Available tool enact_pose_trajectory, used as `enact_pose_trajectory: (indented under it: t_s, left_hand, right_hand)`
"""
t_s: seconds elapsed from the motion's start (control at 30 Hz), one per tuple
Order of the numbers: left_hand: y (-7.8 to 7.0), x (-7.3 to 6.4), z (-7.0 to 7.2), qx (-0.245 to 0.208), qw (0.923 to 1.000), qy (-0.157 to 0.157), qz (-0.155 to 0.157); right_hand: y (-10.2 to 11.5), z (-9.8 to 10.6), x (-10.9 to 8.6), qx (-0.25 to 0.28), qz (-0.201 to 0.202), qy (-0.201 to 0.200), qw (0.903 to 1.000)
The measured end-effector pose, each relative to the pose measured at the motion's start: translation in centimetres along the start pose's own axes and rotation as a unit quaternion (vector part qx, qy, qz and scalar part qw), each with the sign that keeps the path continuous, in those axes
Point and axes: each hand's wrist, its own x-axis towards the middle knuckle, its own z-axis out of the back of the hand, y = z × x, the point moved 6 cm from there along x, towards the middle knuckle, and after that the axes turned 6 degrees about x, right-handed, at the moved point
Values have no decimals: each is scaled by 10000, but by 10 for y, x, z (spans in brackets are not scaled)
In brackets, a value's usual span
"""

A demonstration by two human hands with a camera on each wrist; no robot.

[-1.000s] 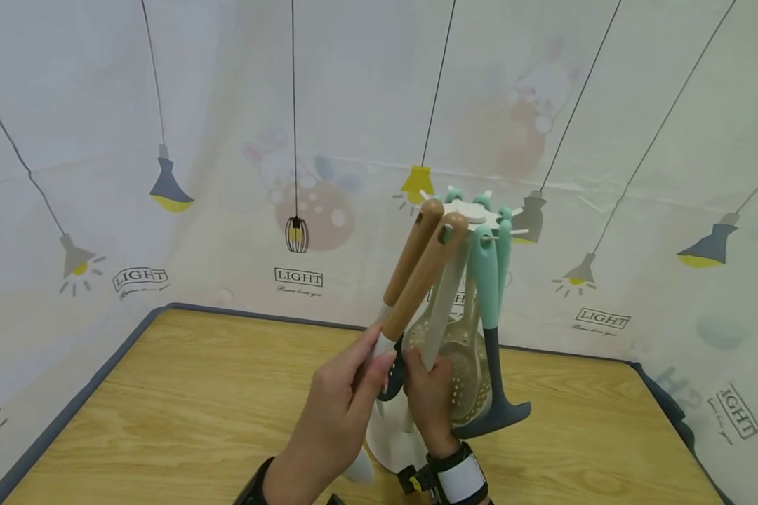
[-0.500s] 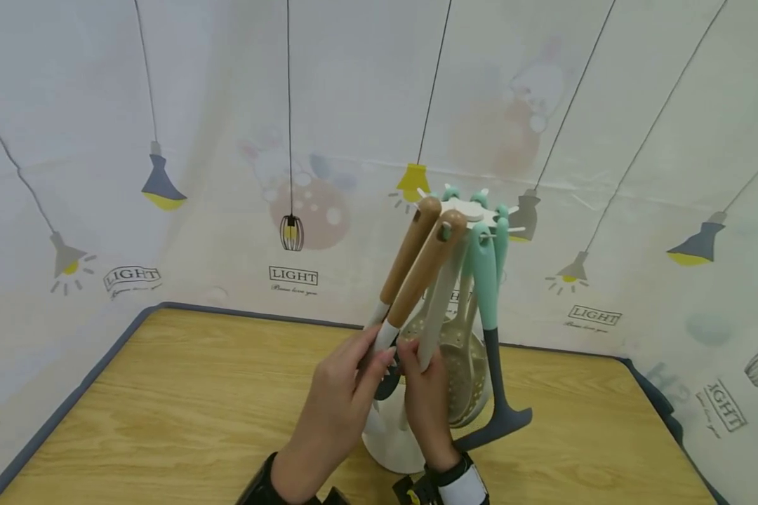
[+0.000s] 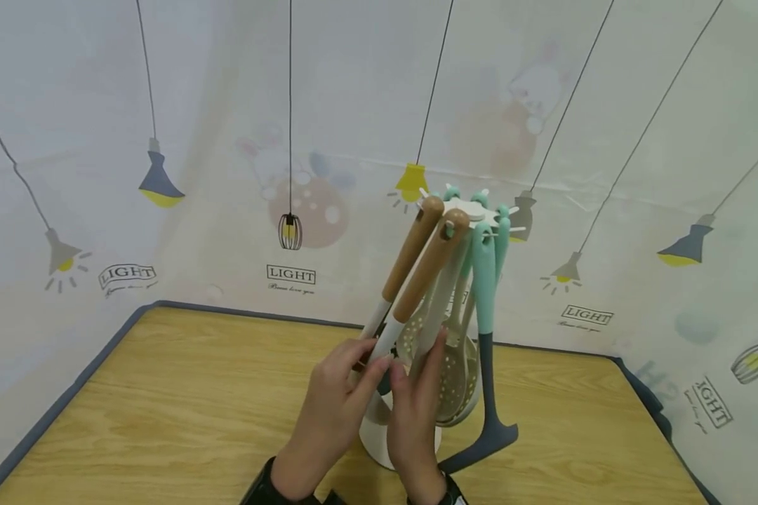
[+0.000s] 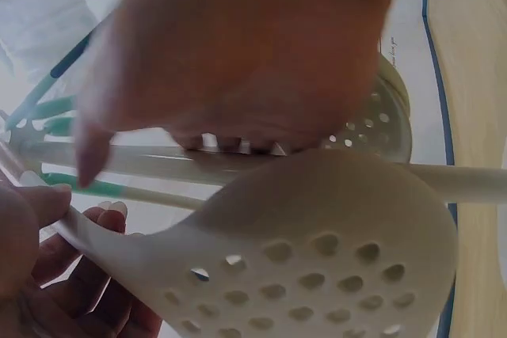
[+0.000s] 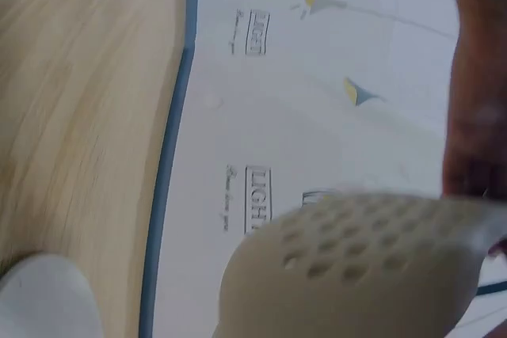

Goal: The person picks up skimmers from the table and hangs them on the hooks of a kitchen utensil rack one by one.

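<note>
In the head view a utensil stand with a white pole [image 3: 441, 298] and round base [image 3: 371, 440] leans slightly in front of me. My left hand [image 3: 335, 393] pinches the white neck of a skimmer with a wooden handle [image 3: 432, 266], whose top is at the stand's hooked rim [image 3: 474, 209]. The skimmer's perforated head [image 4: 317, 267] shows in the left wrist view. My right hand [image 3: 417, 414] holds the pole, fingertips showing along it in the left wrist view. A second wooden-handled utensil [image 3: 413, 249] hangs beside the skimmer; its lower end is mostly hidden.
Mint-handled utensils hang round the stand, among them a grey-headed tool [image 3: 488, 379] at right and beige perforated ones [image 3: 457, 379] behind. The wood-grain table [image 3: 215, 400] has a dark edge, with a printed curtain [image 3: 354, 84] behind it.
My right hand has shifted lower and loosened from a fist round the pole to longer, straighter fingers. The grey-headed tool has swung slightly down and left. My left hand still pinches the skimmer.
</note>
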Motion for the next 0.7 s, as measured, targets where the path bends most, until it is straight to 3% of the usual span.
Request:
enact_pose_trajectory:
  t_s: [0.07, 0.27, 0.33, 0.43, 0.53, 0.7]
  left_hand:
    - [2, -1, -1, -8, 10000, 21, -22]
    - [9, -2, -3, -9, 9998, 114, 150]
    - [10, -3, -3, -17, 9997, 130, 217]
    - [12, -5, -2, -5, 9994, 201, 291]
    - [12, -8, -1, 164, 9990, 348, 217]
    - [12, -16, 10, 984, 9921, 779, -5]
  right_hand:
    - [7, -1, -7, -251, 48, -38, 9997]
    - [18, -5, -26, -783, -394, 16, 9962]
    - [23, -6, -33, -922, -294, 121, 9952]
    - [33, -9, -45, -1261, 458, 351, 9903]
    - [43, -11, -57, -1531, 1232, 667, 9782]
    - [60, -5, -70, -1855, 1598, 1196, 9622]
